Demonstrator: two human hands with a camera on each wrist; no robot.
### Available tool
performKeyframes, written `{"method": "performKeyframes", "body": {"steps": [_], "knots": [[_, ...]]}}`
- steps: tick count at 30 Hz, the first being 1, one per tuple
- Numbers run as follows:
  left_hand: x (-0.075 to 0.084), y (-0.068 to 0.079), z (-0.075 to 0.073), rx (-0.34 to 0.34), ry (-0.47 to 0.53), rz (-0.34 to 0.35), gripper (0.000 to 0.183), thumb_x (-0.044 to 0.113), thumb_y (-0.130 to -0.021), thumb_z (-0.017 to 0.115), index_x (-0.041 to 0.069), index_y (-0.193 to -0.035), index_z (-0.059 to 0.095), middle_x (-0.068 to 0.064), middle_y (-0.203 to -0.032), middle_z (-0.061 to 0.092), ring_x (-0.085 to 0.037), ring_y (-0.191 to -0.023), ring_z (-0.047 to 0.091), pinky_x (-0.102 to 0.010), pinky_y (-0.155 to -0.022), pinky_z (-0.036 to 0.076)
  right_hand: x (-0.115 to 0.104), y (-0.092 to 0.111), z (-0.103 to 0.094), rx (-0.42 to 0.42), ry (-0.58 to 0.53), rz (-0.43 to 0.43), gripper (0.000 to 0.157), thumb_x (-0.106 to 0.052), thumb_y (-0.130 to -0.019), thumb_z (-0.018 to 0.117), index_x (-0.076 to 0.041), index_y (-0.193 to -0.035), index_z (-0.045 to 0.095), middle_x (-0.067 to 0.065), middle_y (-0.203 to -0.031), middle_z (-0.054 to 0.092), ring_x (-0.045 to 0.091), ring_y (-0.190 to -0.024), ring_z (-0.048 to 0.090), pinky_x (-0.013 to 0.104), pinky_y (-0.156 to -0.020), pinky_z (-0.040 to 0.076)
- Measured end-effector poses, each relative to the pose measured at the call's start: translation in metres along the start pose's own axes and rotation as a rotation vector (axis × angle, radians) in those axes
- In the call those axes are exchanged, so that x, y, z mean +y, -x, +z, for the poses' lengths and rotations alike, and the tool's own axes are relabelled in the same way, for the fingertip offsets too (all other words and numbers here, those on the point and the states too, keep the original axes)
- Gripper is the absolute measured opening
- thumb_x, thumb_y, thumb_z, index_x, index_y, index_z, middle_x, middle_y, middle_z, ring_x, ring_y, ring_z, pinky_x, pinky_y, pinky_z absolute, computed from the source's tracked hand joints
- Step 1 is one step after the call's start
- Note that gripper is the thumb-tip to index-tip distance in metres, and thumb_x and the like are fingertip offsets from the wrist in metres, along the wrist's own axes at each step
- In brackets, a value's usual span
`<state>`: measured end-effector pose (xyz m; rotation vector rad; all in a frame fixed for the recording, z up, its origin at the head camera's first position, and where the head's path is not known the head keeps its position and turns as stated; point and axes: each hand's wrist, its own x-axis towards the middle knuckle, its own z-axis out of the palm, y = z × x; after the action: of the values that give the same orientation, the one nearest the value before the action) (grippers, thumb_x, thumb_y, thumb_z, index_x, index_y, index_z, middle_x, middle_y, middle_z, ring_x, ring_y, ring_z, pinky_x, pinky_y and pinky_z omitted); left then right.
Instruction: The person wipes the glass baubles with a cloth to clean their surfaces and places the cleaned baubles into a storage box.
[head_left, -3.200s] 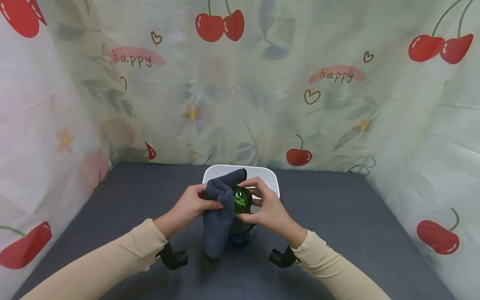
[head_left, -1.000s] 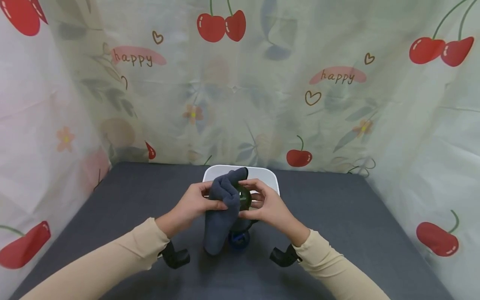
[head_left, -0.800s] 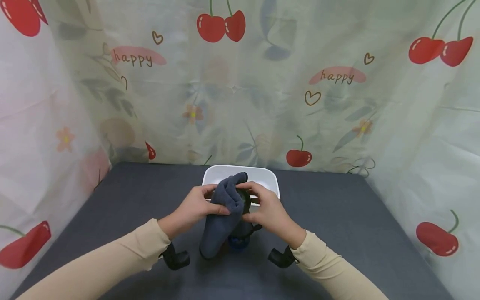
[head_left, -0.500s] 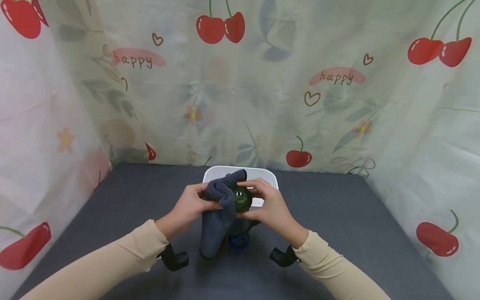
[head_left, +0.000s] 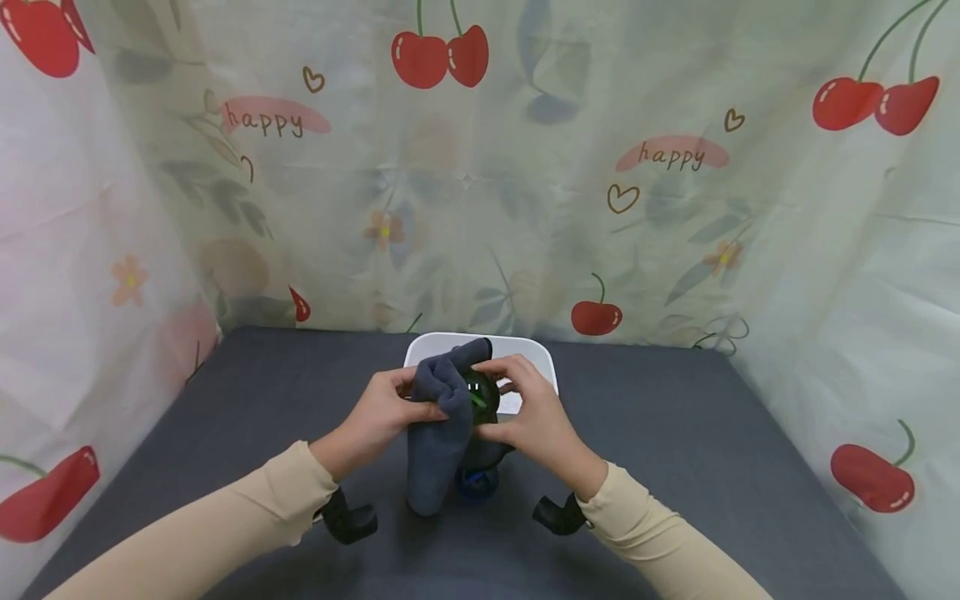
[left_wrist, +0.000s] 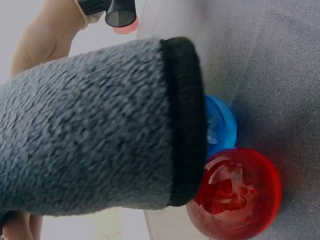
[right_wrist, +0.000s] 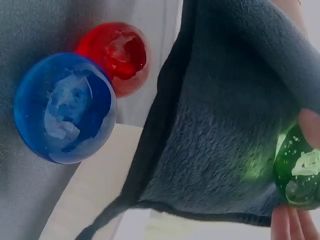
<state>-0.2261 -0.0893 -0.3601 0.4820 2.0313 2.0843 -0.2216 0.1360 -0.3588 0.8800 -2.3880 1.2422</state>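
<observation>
My left hand [head_left: 378,421] pinches a dark grey cloth [head_left: 435,471], which hangs in folds and drapes against a green transparent ball [head_left: 483,396]. Fingers and thumb of my right hand [head_left: 542,421] grip that ball from its right side, above the table. In the right wrist view the ball [right_wrist: 300,172] sits against the cloth's fuzzy face. Below the hands a blue transparent ball [head_left: 477,483] rests on the table. Next to it lies a red ball [right_wrist: 117,57], clear in both wrist views but hidden by the cloth in the head view.
Just behind the hands stands a white plastic basin [head_left: 525,348]. A dark grey cover [head_left: 675,467] lies over the table. Printed curtains [head_left: 480,208] enclose the back and both sides.
The cloth swung over the green ball, mostly covering it 0.8 s ago, then drew back left. The ball's markings have shifted as it turned in my right fingers. Blue ball stays put.
</observation>
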Motion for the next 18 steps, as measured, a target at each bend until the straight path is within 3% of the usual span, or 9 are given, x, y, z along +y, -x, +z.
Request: {"method": "performKeyframes", "body": {"steps": [2,5,10,12,15,18], "knots": [[-0.0012,0.0008,-0.0003,0.013,0.004,0.019,0.040,0.000,-0.080,0.075,-0.010,-0.116,0.062,0.001,-0.095,0.071,-0.015,-0.088,0.066,-0.032,-0.078,0.055,0.0012,0.0014,-0.0018,-0.010,-0.043,0.039,0.067,-0.010,-0.063,0.090,-0.013,-0.123,0.060,0.004,-0.117,0.059,0.015,-0.099,0.060,0.029,-0.084,0.055],[-0.0008,0.0012,-0.0010,0.022,0.004,0.044,0.038,0.001,-0.079,0.077,-0.008,-0.113,0.065,0.001,-0.092,0.071,-0.015,-0.086,0.066,-0.033,-0.077,0.056,0.0013,0.0027,-0.0061,-0.060,-0.192,0.150,0.066,-0.013,-0.068,0.088,-0.013,-0.126,0.057,0.006,-0.120,0.059,0.013,-0.088,0.062,0.024,-0.080,0.055],[0.0016,0.0010,-0.0012,0.011,-0.037,0.054,0.040,0.004,-0.075,0.080,-0.002,-0.113,0.067,-0.002,-0.094,0.069,-0.017,-0.087,0.063,-0.033,-0.076,0.055,0.0004,0.0024,-0.0098,-0.171,-0.485,0.304,0.061,-0.009,-0.077,0.080,-0.008,-0.131,0.052,0.015,-0.126,0.056,0.016,-0.096,0.066,0.028,-0.082,0.055],[0.0018,0.0007,0.0000,-0.004,-0.077,0.035,0.048,0.005,-0.074,0.081,0.000,-0.119,0.065,-0.004,-0.101,0.069,-0.018,-0.092,0.062,-0.033,-0.079,0.054,0.0011,0.0018,-0.0096,-0.192,-0.473,0.309,0.058,-0.010,-0.078,0.080,-0.008,-0.130,0.054,0.014,-0.128,0.057,0.018,-0.105,0.065,0.031,-0.087,0.055],[-0.0001,0.0010,0.0016,-0.020,-0.143,0.010,0.058,0.005,-0.073,0.082,0.000,-0.126,0.061,-0.009,-0.110,0.067,-0.019,-0.098,0.059,-0.032,-0.084,0.053,0.0022,0.0009,-0.0094,-0.189,-0.324,0.277,0.058,-0.013,-0.074,0.084,-0.012,-0.127,0.059,0.007,-0.126,0.057,0.020,-0.109,0.061,0.031,-0.091,0.052],[-0.0027,0.0018,0.0024,-0.010,-0.173,-0.008,0.054,0.005,-0.074,0.081,-0.001,-0.124,0.062,-0.011,-0.110,0.068,-0.019,-0.100,0.057,-0.031,-0.084,0.051,0.0032,0.0000,-0.0093,-0.205,-0.200,0.237,0.061,-0.016,-0.070,0.087,-0.014,-0.125,0.060,0.005,-0.122,0.059,0.022,-0.107,0.059,0.031,-0.089,0.053]]}}
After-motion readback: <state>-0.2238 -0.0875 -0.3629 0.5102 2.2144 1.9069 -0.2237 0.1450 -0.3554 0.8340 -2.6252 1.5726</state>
